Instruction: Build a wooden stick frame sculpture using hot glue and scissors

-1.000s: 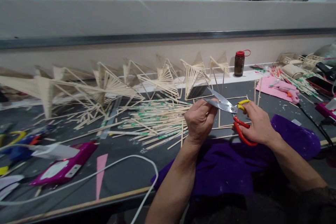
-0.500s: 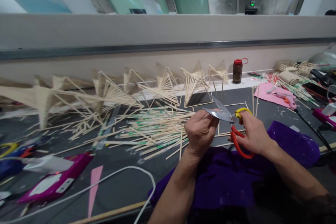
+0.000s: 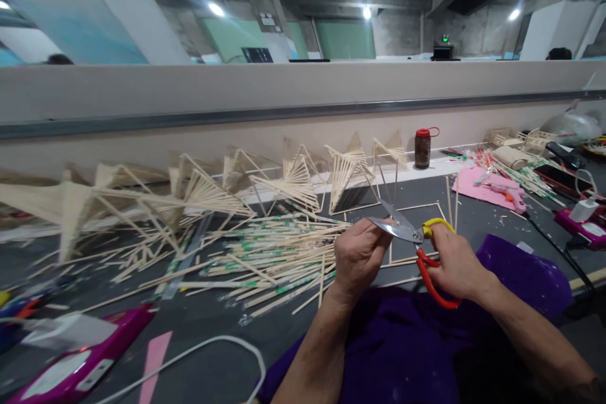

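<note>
My right hand grips a pair of scissors by its handles, one loop yellow and one red. The blades stand apart and point left. Close to them, my left hand is closed, with its fingertips beside the lower blade; whatever it holds is hidden. Behind the hands, a rectangle of thin wooden sticks lies on the dark table. Left of my left hand spreads a heap of wooden sticks, some still in green-printed wrappers.
Twisted stick models line the wall. A red-capped bottle stands behind. To the right, a pink glue gun rests on a pink sheet. A magenta power strip and white cable lie front left.
The camera view has tilted up, so the table appears lower. The scissor blades look somewhat closer together than before. My hands keep nearly the same pose.
</note>
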{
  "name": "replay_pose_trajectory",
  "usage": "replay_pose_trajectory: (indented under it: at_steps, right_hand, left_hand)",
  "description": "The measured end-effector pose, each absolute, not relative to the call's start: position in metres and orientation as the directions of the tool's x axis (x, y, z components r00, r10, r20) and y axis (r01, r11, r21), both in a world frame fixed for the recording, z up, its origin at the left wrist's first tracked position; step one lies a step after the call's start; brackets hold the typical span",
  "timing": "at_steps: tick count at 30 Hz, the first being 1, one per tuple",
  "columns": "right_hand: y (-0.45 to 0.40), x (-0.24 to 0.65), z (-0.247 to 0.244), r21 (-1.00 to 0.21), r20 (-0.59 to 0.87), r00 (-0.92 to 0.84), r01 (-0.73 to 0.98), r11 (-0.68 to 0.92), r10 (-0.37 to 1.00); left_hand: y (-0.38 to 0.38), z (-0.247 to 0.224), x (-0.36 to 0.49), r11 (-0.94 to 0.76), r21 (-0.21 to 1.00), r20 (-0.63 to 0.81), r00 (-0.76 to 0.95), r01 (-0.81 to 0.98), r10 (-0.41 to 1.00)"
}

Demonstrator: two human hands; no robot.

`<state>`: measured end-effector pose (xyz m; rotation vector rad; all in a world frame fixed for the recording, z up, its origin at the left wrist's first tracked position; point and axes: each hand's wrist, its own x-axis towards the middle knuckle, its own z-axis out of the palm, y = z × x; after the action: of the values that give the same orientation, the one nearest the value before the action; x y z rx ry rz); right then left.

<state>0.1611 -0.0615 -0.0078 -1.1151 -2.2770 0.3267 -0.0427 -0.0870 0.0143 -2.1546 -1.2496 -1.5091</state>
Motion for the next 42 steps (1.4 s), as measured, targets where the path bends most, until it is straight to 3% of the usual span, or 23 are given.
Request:
replay_pose_trajectory:
  at_steps: [13,20,28,36,42]
  right_hand:
    - [-0.059,0.166,-0.013,-0.389,0.441,-0.478,0.66,0.642,0.759]
    - [-0.06,0.163,-0.015,-0.435,0.468,-0.441,0.639,0.634,0.766]
    - [-0.061,0.165,-0.007,-0.507,0.388,-0.498,0.587,0.631,0.775]
    - [-0.059,0.173,-0.001,-0.49,0.371,-0.539,0.578,0.653,0.756]
    - [-0.055,0.177,0.001,-0.423,0.45,-0.542,0.571,0.704,0.71]
  left_hand:
    - [-0.083,0.015,-0.044,-0.59,0.591,0.706,-0.001,0.55,0.708]
    - [-0.083,0.014,-0.03,-0.419,0.888,0.453,-0.205,0.19,0.868]
    - [-0.086,0.014,-0.032,-0.443,0.868,0.486,-0.197,0.223,0.852]
    - [-0.087,0.015,-0.034,-0.314,0.946,0.322,-0.149,0.077,0.935]
    - [-0.088,0.017,-0.033,-0.285,0.959,0.283,-0.127,0.001,0.951]
